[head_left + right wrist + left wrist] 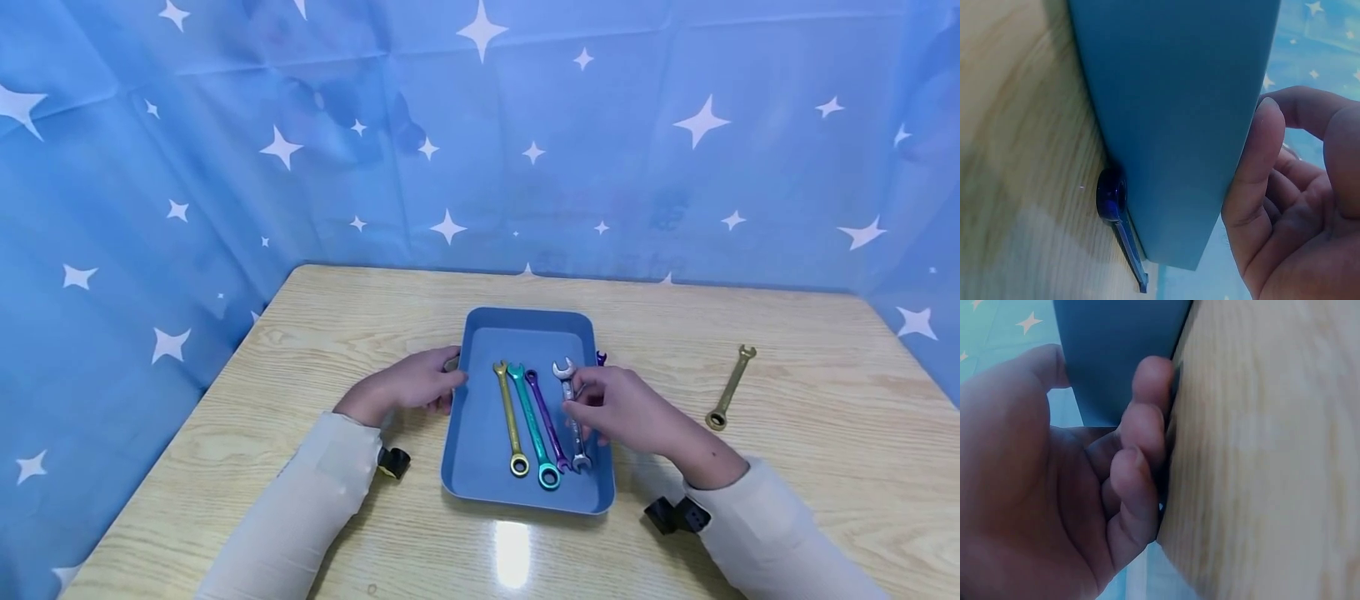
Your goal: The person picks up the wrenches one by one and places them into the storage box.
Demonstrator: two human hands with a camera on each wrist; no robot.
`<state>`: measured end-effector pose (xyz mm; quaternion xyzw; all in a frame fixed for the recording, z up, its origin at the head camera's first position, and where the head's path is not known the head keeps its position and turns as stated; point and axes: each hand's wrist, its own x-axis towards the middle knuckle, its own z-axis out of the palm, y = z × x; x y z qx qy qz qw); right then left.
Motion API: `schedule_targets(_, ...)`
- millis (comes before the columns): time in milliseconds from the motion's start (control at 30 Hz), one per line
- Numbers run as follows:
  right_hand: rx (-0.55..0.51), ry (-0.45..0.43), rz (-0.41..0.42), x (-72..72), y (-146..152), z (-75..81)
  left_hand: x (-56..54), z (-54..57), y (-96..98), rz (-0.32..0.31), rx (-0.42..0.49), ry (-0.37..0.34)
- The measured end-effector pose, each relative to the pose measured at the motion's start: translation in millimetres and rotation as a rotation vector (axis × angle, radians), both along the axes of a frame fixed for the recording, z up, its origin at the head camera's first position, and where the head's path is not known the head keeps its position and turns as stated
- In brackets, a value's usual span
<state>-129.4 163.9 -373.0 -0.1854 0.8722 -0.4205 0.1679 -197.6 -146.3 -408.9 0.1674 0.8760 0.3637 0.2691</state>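
A blue rectangular tray point(480, 492) stands mid-table. My left hand point(423, 379) is at its left side; the thumb meets the rim and curled fingers point(1141, 428) lie along the outer wall, near the tabletop. Over the right rim reaches my right hand point(626, 408), thumb and index finger pinching a silver combination wrench point(567, 387) at its shank. Left of that wrench, inside the tray, lie a purple wrench point(547, 417), a green wrench point(531, 417) and a gold wrench point(510, 412), roughly side by side. The right hand partly covers the silver shank.
Against the tray's outer right wall, another purple wrench point(1112, 197) lies on the wooden table point(360, 308), mostly hidden by my hand in the head view. Farther right lies a bronze-coloured wrench point(731, 387). A blue star-patterned cloth point(622, 183) hangs behind the table.
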Motion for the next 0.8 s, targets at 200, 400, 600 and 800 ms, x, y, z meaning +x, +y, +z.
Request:
schedule_targets(200,-0.008,-0.006,0.011,0.2,-0.7,1.6,0.9,1.0,-1.2,0.010,0.000,0.001)
schedule_targets(400,-0.005,-0.009,0.009,-0.7,-1.2,1.3,0.8,0.1,-2.1,0.014,0.007,-0.005)
schedule_targets(600,0.001,-0.004,0.005,-2.9,-0.4,-0.8,1.1,0.7,-1.4,0.018,-0.002,0.001)
schedule_targets(800,-0.003,-0.023,-0.010,-3.0,-1.3,-0.8,0.8,0.5,-1.5,0.012,-0.007,0.012)
